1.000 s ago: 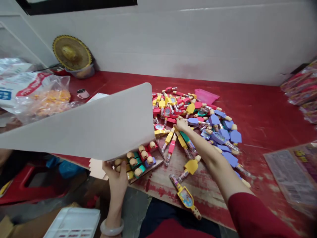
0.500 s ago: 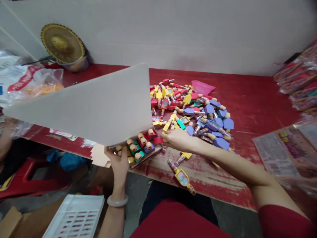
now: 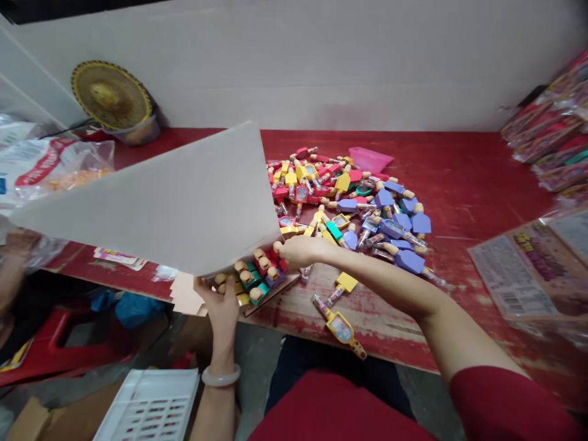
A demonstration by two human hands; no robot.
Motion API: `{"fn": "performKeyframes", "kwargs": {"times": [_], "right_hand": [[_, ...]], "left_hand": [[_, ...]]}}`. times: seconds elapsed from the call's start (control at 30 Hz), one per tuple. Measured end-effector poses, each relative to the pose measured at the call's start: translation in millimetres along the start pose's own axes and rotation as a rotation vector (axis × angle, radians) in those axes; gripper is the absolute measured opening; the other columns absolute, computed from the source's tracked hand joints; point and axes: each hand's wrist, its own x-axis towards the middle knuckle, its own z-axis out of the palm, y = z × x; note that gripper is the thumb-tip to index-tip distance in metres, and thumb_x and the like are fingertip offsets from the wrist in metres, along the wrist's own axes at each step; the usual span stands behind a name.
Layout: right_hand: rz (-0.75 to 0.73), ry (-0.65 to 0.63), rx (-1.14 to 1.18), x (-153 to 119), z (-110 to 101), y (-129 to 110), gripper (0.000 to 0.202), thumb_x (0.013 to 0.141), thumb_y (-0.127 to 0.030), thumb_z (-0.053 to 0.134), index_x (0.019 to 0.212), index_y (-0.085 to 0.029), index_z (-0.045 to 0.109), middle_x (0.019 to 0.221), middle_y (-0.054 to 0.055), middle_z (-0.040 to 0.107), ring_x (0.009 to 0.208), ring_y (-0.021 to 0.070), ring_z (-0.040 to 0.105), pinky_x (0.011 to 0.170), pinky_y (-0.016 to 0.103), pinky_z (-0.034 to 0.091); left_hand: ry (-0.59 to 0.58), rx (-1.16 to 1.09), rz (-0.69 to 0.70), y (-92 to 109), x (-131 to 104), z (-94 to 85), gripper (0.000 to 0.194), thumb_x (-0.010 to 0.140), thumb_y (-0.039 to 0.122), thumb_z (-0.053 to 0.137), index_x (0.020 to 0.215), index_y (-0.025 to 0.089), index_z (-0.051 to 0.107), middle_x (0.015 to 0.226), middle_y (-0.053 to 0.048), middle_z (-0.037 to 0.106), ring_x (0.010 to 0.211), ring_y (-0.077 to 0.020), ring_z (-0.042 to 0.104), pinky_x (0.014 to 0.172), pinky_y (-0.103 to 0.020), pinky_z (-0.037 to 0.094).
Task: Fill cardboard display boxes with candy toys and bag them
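Note:
A display box with a tall plain grey-white lid stands tilted at the table's front edge. Inside it sit rows of paddle-shaped toys in yellow, green, purple and red, their tan knobs up. My left hand, wearing a pale bangle, grips the box's front left corner, thumb and fingers over the edge. At the box's right end my right hand has its fingers closed on a red toy, mostly covered by the hand. A yellow toy with a clear tube lies near the table's edge.
Behind my right hand spreads a heap of loose toys. Packed bags and a printed package lie on the right. Further left are a straw hat, plastic bags, another person's hand and a white crate below.
My right hand has moved left with the red toy, from beside the box to its right end. My left hand stays on the box.

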Motion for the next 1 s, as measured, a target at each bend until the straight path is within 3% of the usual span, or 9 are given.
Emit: {"fn": "performKeyframes", "kwargs": {"times": [0.17, 0.33, 0.47, 0.53, 0.63, 0.73, 0.8, 0.87, 1.0], "right_hand": [[-0.068, 0.022, -0.038, 13.1, 20.3, -8.2, 0.026, 0.091, -0.014, 0.053, 0.110, -0.010, 0.071, 0.105, 0.019, 0.074, 0.096, 0.0292, 0.074, 0.071, 0.032, 0.053], [-0.004, 0.098, 0.086, 18.2, 28.3, -5.0, 0.027, 0.087, -0.016, 0.058, 0.113, -0.009, 0.064, 0.109, 0.021, 0.073, 0.100, 0.0303, 0.073, 0.075, 0.032, 0.052], [0.128, 0.301, 0.290, 12.0, 49.5, -5.3, 0.038, 0.092, -0.020, 0.055, 0.129, -0.012, 0.048, 0.108, 0.017, 0.074, 0.096, 0.0282, 0.072, 0.073, 0.031, 0.049], [0.195, 0.404, 0.432, 8.4, 65.7, -6.1, 0.043, 0.093, -0.024, 0.057, 0.133, -0.013, 0.041, 0.108, 0.016, 0.073, 0.095, 0.0264, 0.072, 0.072, 0.030, 0.047], [0.124, 0.513, 0.639, 4.0, 84.1, 0.2, 0.056, 0.093, -0.035, 0.065, 0.137, -0.015, 0.038, 0.106, 0.011, 0.073, 0.093, 0.0228, 0.070, 0.074, 0.027, 0.046], [0.125, 0.542, 0.686, 7.0, 86.1, 25.1, 0.048, 0.097, -0.040, 0.061, 0.136, -0.016, 0.045, 0.105, 0.007, 0.073, 0.093, 0.0192, 0.069, 0.078, 0.026, 0.047], [0.290, 0.539, 0.582, 18.4, 78.9, 51.2, 0.033, 0.104, -0.035, 0.048, 0.130, -0.017, 0.054, 0.114, 0.009, 0.073, 0.103, 0.0180, 0.068, 0.085, 0.025, 0.047], [0.457, 0.515, 0.480, 38.0, 68.6, 79.0, 0.032, 0.106, -0.026, 0.038, 0.127, -0.015, 0.059, 0.123, 0.013, 0.070, 0.113, 0.0192, 0.066, 0.091, 0.026, 0.046], [0.569, 0.398, 0.439, 87.2, 54.8, 115.2, 0.028, 0.092, -0.011, 0.055, 0.117, -0.006, 0.068, 0.117, 0.023, 0.072, 0.114, 0.0280, 0.067, 0.091, 0.030, 0.048]], "left_hand": [[-0.003, 0.019, 0.013, -3.6, 3.2, 0.3, 0.078, 0.078, 0.032, 0.069, 0.143, 0.018, 0.028, 0.143, -0.018, 0.044, 0.131, -0.0272, 0.050, 0.117, -0.046, 0.037], [-0.022, 0.030, -0.022, 4.1, -0.2, -2.3, 0.081, 0.081, 0.038, 0.070, 0.146, 0.019, 0.026, 0.146, -0.018, 0.044, 0.134, -0.0270, 0.049, 0.118, -0.046, 0.038], [-0.022, 0.226, 0.133, 16.7, -24.5, -11.9, 0.095, 0.071, 0.048, 0.083, 0.148, 0.020, 0.033, 0.163, -0.020, 0.021, 0.154, -0.0339, 0.021, 0.127, -0.052, 0.017], [-0.147, 0.375, 0.283, 16.8, -34.2, -17.9, 0.084, 0.067, 0.050, 0.087, 0.137, 0.022, 0.050, 0.167, -0.017, 0.016, 0.156, -0.0387, 0.014, 0.126, -0.058, 0.012], [-0.322, 0.482, 0.459, 8.6, -33.3, -25.7, 0.046, 0.078, 0.046, 0.080, 0.117, 0.025, 0.068, 0.160, -0.014, 0.035, 0.152, -0.0402, 0.024, 0.123, -0.061, 0.018], [-0.349, 0.539, 0.526, -0.5, -21.8, -32.2, 0.037, 0.086, 0.042, 0.073, 0.120, 0.028, 0.070, 0.146, -0.015, 0.050, 0.142, -0.0387, 0.040, 0.119, -0.061, 0.025], [-0.367, 0.565, 0.523, -3.5, -15.8, -36.1, 0.041, 0.087, 0.044, 0.072, 0.125, 0.029, 0.069, 0.144, -0.015, 0.052, 0.137, -0.0382, 0.045, 0.117, -0.062, 0.028], [-0.317, 0.537, 0.484, -4.0, -12.7, -38.6, 0.056, 0.082, 0.049, 0.076, 0.133, 0.030, 0.063, 0.148, -0.015, 0.046, 0.139, -0.0386, 0.043, 0.117, -0.061, 0.030], [-0.053, 0.381, 0.276, -2.9, -12.0, -34.0, 0.107, 0.067, 0.052, 0.086, 0.155, 0.026, 0.031, 0.160, -0.019, 0.025, 0.149, -0.0406, 0.028, 0.122, -0.061, 0.026]]}}
